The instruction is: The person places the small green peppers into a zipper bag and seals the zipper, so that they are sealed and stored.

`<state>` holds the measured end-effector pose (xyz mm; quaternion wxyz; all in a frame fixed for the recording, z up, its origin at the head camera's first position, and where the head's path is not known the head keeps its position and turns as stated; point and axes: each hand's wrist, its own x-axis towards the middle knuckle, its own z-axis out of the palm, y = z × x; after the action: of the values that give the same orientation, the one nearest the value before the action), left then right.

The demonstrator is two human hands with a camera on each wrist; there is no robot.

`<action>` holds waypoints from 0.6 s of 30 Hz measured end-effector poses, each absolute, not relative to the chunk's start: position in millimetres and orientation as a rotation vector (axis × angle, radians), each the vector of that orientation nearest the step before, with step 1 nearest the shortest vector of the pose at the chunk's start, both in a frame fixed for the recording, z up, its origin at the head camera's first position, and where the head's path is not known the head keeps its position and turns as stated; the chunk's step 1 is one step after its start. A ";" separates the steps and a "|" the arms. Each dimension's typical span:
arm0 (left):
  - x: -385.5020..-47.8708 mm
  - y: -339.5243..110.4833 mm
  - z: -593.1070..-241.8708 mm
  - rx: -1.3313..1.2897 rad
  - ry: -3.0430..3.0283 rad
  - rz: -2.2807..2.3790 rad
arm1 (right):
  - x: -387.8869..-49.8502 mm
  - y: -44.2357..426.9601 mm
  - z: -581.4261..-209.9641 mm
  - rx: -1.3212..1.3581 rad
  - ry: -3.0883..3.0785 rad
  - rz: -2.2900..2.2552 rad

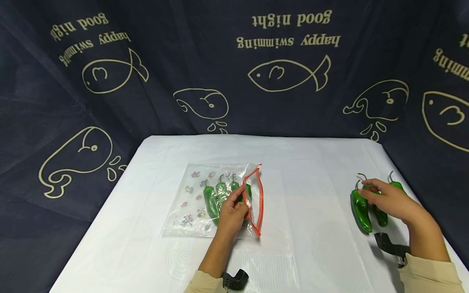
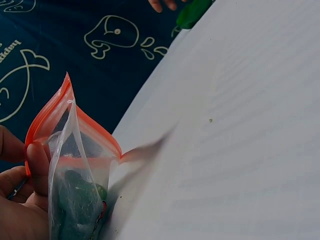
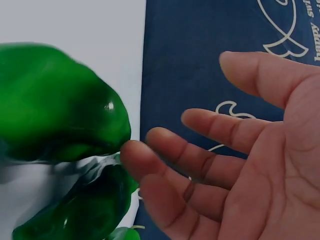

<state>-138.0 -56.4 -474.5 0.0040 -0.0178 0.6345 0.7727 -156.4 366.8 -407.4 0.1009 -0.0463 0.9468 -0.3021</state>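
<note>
A clear zip bag [image 1: 183, 219] with small printed figures lies on the white table, several green peppers [image 1: 210, 199] inside it. Its red-edged mouth [image 1: 261, 203] gapes toward the right. My left hand [image 1: 231, 213] pinches one side of that mouth, the thumb inside the rim in the left wrist view. Over at the table's right side, my right hand [image 1: 392, 201] hovers by the stem end of a loose green pepper [image 1: 360, 211]. Its fingers are spread and hold nothing in the right wrist view. A second pepper [image 1: 381, 216] and a third [image 1: 397, 185] lie partly hidden by this hand.
A dark blue cloth [image 1: 293, 114] with fish and whale outlines rises behind and beside the white table [image 1: 311, 162]. Black wrist mounts [image 1: 236, 280] sit on both forearms. A clear sheet seems to lie under the bag.
</note>
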 end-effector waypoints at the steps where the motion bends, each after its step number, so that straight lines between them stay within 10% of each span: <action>1: -138.1 -56.3 -474.5 -0.055 1.988 2.422 | -155.8 367.0 -408.3 -0.135 2.789 -0.893; 18: -138.5 -55.7 -474.6 -0.046 1.983 2.431 | -158.5 360.1 -426.4 -0.261 2.906 -0.729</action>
<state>-138.5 -55.7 -474.6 0.0021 -0.0148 0.6320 0.7748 -158.5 360.1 -426.4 0.0669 -0.0865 0.9641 -0.2418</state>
